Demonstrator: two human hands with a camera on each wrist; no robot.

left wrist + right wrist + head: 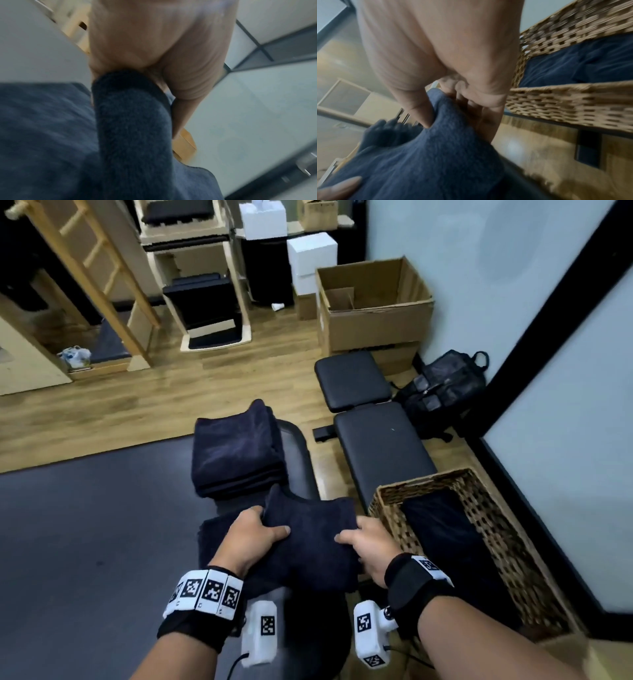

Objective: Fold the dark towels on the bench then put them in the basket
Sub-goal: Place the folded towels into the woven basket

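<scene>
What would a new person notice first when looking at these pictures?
First, the two hands in the centre: the left hand and the right hand each grip a side of a folded dark towel above the black bench. Behind it, a stack of folded towels lies on the bench. At the right stands a wicker basket with dark cloth already inside.

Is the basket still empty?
No, the wicker basket already holds a dark towel lying on its bottom.
</scene>
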